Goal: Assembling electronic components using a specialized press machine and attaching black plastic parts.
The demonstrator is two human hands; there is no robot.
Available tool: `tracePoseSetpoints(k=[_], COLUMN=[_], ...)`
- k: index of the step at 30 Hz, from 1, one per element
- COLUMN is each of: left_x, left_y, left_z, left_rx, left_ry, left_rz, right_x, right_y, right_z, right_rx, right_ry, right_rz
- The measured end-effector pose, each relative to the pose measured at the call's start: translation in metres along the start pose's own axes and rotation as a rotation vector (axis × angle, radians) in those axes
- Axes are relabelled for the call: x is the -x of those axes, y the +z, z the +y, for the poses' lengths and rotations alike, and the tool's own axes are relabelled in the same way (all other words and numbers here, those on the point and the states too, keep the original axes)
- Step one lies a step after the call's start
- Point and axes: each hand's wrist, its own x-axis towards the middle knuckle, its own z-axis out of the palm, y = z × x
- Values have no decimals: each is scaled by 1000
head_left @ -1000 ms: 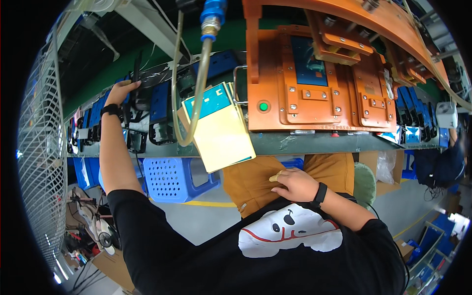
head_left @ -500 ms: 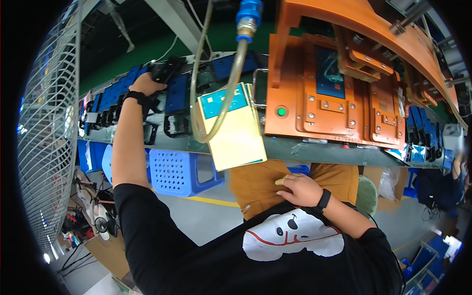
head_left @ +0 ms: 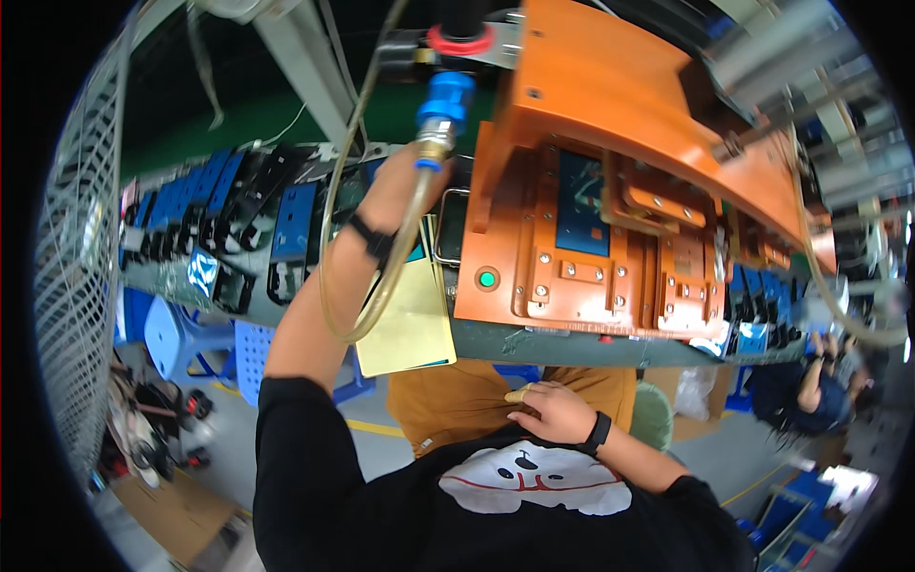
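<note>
Seemingly mid-reach with left hand (head_left: 393, 191) behind a blue-and-brass tubular fitting (head_left: 445, 100) in an indiscernible grip, with unclenched right hand (head_left: 555, 412) over brown cloth trousers (head_left: 437, 405), likely needing clearance next.

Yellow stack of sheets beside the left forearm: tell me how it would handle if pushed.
The yellow stack would probably slide apart, since its edges sit unevenly. Its sheets look fairly stiff: the part overhanging the bench shows no clear droop. That overhang suggests a push toward the person could tip it off.
</note>
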Motion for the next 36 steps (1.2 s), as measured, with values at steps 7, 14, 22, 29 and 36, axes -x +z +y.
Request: tracePoseSetpoints(k=[7,14,22,29,36], left_x=[-166,-39,-31,-123,23], left_y=[71,53,21,-71,-39], left_z=[-61,-79,-85,-109,39], left_rx=[1004,1186,1255,1128,871], left_ry=[15,183,90,-143,-516], left_rz=[-341,-378,-326,-56,301], right_x=[23,53,63,40,3], right_y=[-34,-62,-58,-63,-55], right_z=[4,4,14,3,-25], right_rx=[4,9,32,-2,-115], right_ry=[115,251,312,13,-276], right_rz=[8,214,200,188,99])
